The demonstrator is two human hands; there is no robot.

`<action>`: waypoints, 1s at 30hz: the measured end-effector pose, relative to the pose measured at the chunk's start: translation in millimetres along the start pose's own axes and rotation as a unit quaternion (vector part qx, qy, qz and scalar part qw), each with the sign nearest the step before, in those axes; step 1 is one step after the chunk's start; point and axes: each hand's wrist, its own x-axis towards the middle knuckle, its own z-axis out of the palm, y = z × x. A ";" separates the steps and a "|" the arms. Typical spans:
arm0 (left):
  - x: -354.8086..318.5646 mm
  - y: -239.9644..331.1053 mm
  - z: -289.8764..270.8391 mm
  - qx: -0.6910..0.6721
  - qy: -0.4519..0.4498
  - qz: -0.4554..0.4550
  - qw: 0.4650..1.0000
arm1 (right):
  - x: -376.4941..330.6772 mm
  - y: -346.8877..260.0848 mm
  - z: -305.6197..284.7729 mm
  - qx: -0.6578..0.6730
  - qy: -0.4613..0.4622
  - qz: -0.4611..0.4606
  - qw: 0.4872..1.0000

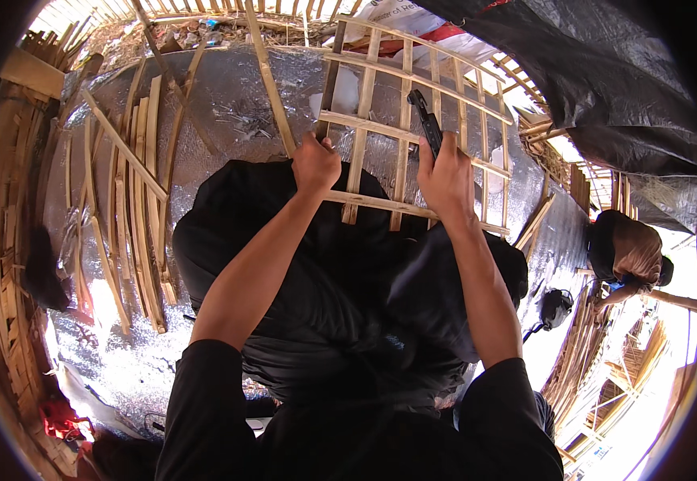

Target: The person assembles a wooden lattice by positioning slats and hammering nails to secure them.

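A lattice of pale wooden slats (406, 80) leans up against my knees, its strips crossing in open squares. My left hand (316, 163) is closed on its left side, where a darker upright strip meets a crosswise slat. In my right hand (448, 178) is a long, slim black tool that looks like a hand stapler (426, 119). The tool points up and to the left, in front of the lattice's middle squares. My palm hides its lower end.
Loose wooden strips (136, 216) lie on the shiny silver sheet (228, 80) at my left. Another long strip (268, 80) lies beside the lattice. Black plastic sheeting (581, 72) hangs at the upper right. A person (633, 248) bends over at the right, near more slats (573, 345).
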 end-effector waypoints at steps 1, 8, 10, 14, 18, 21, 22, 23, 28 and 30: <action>0.1 2.5 -1.8 -0.003 -0.004 -0.003 1.000 | 1.6 1.8 6.4 -0.024 -0.036 0.018 0.999; 3.2 -3.6 -0.8 -0.013 0.007 0.007 1.000 | 23.8 -15.7 -10.2 -0.080 -0.128 0.080 0.985; 3.6 -4.0 -2.6 -0.021 0.003 0.006 1.000 | 25.6 -18.7 -2.4 -0.041 -0.080 0.085 0.992; 3.7 0.1 6.9 -0.037 -0.008 0.013 0.999 | 38.6 16.2 7.6 -0.086 -0.210 0.127 0.966; 4.2 -9.3 0.3 -0.034 -0.003 0.011 0.999 | 39.9 7.6 -7.8 0.077 -0.165 0.168 0.969; 4.4 -4.7 -7.7 -0.032 -0.001 0.004 0.999 | 23.2 16.2 15.9 0.118 -0.042 0.143 0.982; 3.4 -0.8 -4.6 -0.029 -0.006 0.005 1.000 | 15.0 33.8 32.8 0.084 0.013 0.115 0.990; 2.0 1.8 -1.9 -0.025 -0.012 0.005 1.000 | 6.1 52.5 47.5 0.018 -0.025 0.121 0.992; 2.4 -15.4 -8.7 -0.012 0.011 0.009 1.000 | 4.1 26.2 35.7 0.050 -0.011 0.155 0.987; 1.3 -8.3 -6.5 -0.013 0.011 0.026 1.000 | -9.3 34.0 38.9 0.074 0.076 0.122 0.987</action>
